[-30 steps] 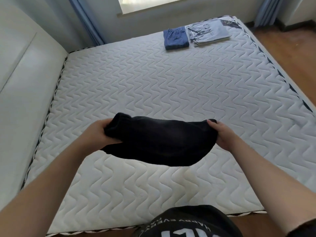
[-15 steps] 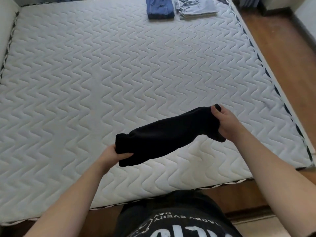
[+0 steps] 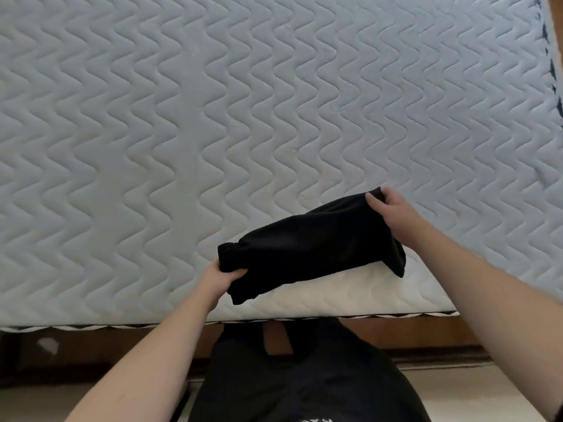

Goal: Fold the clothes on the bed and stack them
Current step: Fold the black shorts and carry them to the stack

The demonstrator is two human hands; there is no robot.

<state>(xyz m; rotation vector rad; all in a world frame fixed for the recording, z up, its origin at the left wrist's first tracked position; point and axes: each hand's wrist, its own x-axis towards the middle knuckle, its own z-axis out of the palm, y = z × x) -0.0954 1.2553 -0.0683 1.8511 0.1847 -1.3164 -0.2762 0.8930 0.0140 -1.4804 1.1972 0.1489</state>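
Quilted white mattress (image 3: 274, 117) of the bed filling the view, bare across its wavy stitching; black folded garment (image 3: 310, 248) held slantwise just above the near edge, elastic cuffed end low at the left, other end raised at the right. Left hand (image 3: 219, 280) gripping the cuffed end with fingers curled around it, right hand (image 3: 393, 211) pinching the far end, thumb on top. Best lowered flat onto the mattress with both ends level, layers kept squared, loose corner at the right tucked before release.
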